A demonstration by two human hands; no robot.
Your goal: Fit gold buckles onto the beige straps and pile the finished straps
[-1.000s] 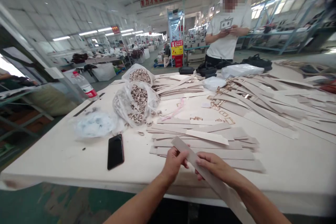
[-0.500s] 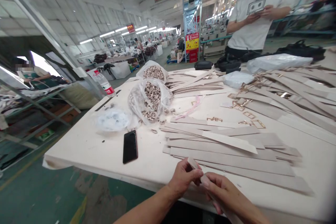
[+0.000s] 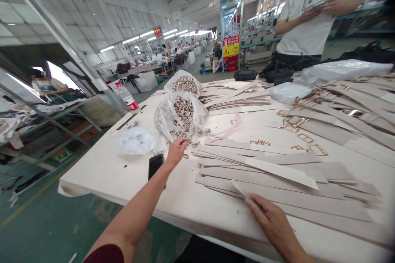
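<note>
My left hand (image 3: pixel 176 153) reaches across the table to the front of a clear plastic bag (image 3: pixel 163 116) filled with small beige strap loops (image 3: pixel 182 111). Its fingertips are drawn together beside a few loose loops at the bag's mouth; whatever they pinch is too small to make out. Near the front edge, my right hand (image 3: pixel 268 216) is closed on one end of a narrow grey-beige strap (image 3: pixel 239 189). That strap's free tip points up and left, over a spread of flat grey-beige straps (image 3: pixel 286 189). The lower part of the held strap is hidden by the hand.
A black phone (image 3: pixel 155 165) lies partly behind my left forearm. Another bag of loops (image 3: pixel 184 84), a crumpled plastic bag (image 3: pixel 137 140) and a bottle (image 3: pixel 127 98) stand farther left. Gold rectangular buckles (image 3: pixel 305 138) lie to the right. A person in a white shirt (image 3: pixel 308 28) stands across the table.
My left hand has let go of the strap and moved forward and left to the loops. My right hand keeps the strap and has shifted slightly right.
</note>
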